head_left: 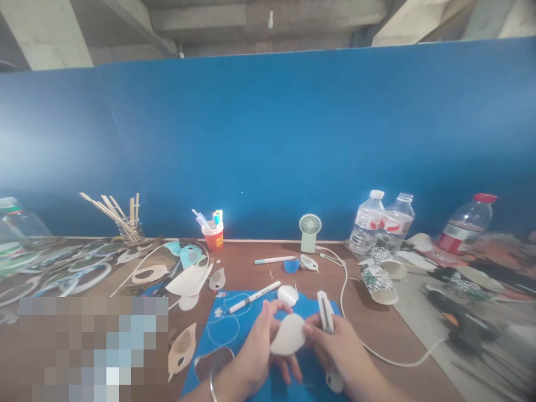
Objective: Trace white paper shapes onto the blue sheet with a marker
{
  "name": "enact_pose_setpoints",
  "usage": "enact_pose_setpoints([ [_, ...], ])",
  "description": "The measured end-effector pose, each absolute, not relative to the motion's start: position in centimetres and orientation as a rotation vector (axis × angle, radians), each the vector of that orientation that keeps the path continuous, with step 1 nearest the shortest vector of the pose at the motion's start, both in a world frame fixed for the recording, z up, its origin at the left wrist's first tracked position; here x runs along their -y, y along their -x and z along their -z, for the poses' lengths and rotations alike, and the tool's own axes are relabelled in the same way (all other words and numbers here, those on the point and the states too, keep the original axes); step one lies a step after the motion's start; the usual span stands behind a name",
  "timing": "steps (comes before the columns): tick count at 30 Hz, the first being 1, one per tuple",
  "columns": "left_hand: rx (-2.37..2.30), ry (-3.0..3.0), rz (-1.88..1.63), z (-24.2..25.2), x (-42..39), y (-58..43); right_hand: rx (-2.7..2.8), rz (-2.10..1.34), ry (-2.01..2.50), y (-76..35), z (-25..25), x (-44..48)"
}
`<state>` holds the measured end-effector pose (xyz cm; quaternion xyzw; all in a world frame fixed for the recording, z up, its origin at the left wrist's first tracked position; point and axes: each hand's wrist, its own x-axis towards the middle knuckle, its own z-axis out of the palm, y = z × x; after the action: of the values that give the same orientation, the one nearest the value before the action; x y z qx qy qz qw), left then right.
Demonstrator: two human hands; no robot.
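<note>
My left hand (259, 349) pinches a white oval paper cut-out (288, 335) above a blue sheet (234, 329) that lies on the brown table. My right hand (339, 349) touches the cut-out's right edge with its fingertips and grips a white utility knife (325, 312) that points away from me. A white marker (254, 296) and a small white paper piece (287, 295) lie on the blue sheet just beyond my hands. A bangle sits on my left wrist.
A blue partition (268, 145) backs the table. Along it stand a jar of wooden sticks (125, 220), a red cup of pens (213, 234), a small fan (310, 231) with a white cable (347, 290), and water bottles (383, 223). Patterned paper cups (379, 282) lie right; paper cut-outs (188, 279) lie left.
</note>
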<state>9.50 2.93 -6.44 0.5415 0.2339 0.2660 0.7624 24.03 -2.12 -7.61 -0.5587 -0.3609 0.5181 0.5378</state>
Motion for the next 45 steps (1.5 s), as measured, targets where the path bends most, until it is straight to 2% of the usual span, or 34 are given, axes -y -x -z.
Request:
enact_pose_setpoints([
  [4,-0.716,-1.727,-0.806,5.7,-3.2,-8.7,0.602,-1.259,1.217,-24.8,8.0,2.0],
  [7,-0.852,-1.994,-0.848,5.5,-3.4,-8.4,0.581,-1.315,1.174,-24.9,8.1,2.2],
  [20,-0.876,-1.941,-1.005,5.7,-3.8,-8.0,0.433,-1.237,1.120,-25.0,7.0,2.2],
  [30,-0.806,-2.006,-0.985,5.4,-4.0,-8.1,0.676,-1.282,1.141,-24.6,7.8,2.6],
  [36,-0.669,-1.796,-0.902,5.5,-4.5,-8.2,0.675,-1.360,1.017,-25.0,7.6,2.7],
  [42,-0.482,-0.933,-0.834,6.0,-4.2,-8.6,0.528,-1.289,1.046,-25.0,7.0,2.4],
  [45,-0.468,-0.739,-0.823,6.1,-4.0,-8.8,0.590,-1.244,1.090,-24.6,7.1,2.3],
])
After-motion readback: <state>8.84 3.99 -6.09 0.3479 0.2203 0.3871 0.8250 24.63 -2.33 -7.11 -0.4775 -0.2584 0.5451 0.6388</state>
